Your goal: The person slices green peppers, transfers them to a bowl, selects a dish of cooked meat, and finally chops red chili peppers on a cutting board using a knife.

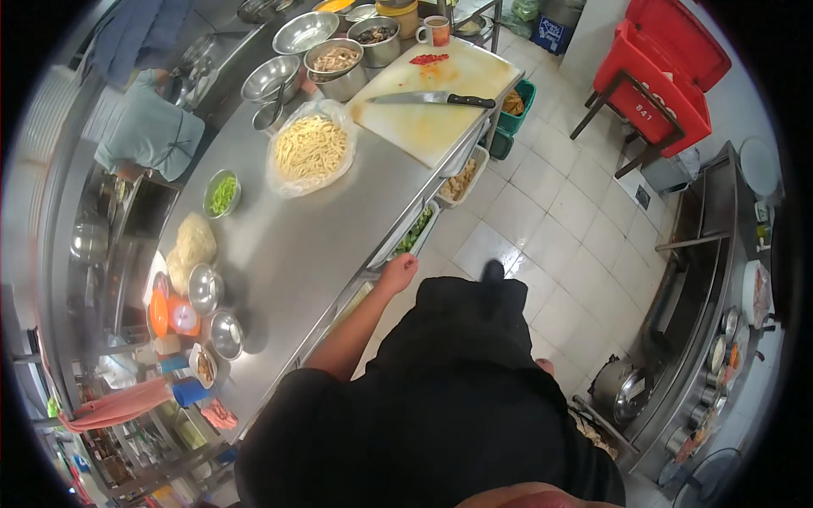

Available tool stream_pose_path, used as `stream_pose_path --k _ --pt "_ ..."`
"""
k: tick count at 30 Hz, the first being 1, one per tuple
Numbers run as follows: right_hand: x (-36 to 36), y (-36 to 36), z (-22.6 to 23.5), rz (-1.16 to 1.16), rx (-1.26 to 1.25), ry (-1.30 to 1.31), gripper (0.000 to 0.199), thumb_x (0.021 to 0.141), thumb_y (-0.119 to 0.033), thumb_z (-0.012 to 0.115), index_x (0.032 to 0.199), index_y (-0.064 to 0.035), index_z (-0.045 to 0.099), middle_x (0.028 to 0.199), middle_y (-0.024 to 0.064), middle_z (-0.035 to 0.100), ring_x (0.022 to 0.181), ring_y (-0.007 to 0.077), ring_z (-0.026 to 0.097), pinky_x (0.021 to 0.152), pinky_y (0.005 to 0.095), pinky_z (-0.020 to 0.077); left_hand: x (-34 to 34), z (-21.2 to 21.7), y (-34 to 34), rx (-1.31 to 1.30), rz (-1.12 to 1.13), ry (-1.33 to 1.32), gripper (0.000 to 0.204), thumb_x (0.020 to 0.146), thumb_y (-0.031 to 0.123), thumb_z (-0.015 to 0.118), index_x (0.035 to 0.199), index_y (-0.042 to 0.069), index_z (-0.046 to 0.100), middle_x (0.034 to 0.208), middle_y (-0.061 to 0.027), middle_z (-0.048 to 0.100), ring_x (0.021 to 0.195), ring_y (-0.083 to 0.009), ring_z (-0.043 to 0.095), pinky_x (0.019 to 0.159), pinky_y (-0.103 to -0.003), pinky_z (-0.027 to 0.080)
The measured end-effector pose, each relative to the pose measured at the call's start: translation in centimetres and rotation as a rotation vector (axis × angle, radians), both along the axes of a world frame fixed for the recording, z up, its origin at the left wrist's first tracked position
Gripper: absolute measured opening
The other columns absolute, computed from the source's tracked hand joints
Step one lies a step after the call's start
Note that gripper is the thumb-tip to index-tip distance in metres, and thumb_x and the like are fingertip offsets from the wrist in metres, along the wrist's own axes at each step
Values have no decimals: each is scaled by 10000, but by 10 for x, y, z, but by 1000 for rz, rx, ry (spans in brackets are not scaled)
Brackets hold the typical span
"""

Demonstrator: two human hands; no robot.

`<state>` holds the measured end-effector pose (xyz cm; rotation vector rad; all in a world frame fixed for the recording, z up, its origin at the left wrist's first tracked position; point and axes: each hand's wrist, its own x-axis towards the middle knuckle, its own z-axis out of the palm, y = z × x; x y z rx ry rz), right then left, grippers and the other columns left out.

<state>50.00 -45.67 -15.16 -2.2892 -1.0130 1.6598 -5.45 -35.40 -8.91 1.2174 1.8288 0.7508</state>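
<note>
My left hand (400, 273) hangs beside the front edge of the steel table (288, 245), its fingers curled in and nothing visible in them. It is close to a white bin of chopped green vegetables (415, 233) below the tabletop; I cannot tell whether it touches the bin. Only a small part of my right hand (546, 366) shows at my right side, its fingers hidden. Farther along the table, a knife (432, 99) with a black handle lies across a stained white cutting board (398, 131), near chopped red pieces (429, 59).
A bag of cut noodles (312, 148), a bowl of green slices (223, 194) and several metal bowls (305, 32) stand on the table. A person (152, 131) works beyond it. An open red cooler (652, 93) is at far right; a metal pot (622, 388) sits by the right counter.
</note>
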Motion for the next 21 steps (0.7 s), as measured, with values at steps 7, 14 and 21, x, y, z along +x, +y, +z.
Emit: stream_pose_path --k 7,14,21 --pt "-3 215 -62 341 338 -141 262 896 -203 574 1054 -34 696 749 163 683 574 264 665 553 398 536 10 24 56 15 159 -53 200 936 193 637 1056 37 675 935 -113 709 857 -215 671 799 -343 530" --pt "-83 505 -23 503 665 -127 340 878 -194 627 1158 -9 686 1056 233 713 994 384 693 893 435 545 29 88 148 133 350 14 183 938 159 637 1055 25 679 934 -101 713 853 -186 679 789 -329 532" --pt "-229 646 123 577 910 162 284 937 -122 611 1185 9 660 1040 207 730 943 288 724 852 348 560 20 118 210 134 560 40 150 937 121 632 1046 34 687 930 -92 708 840 -178 664 754 -317 529"
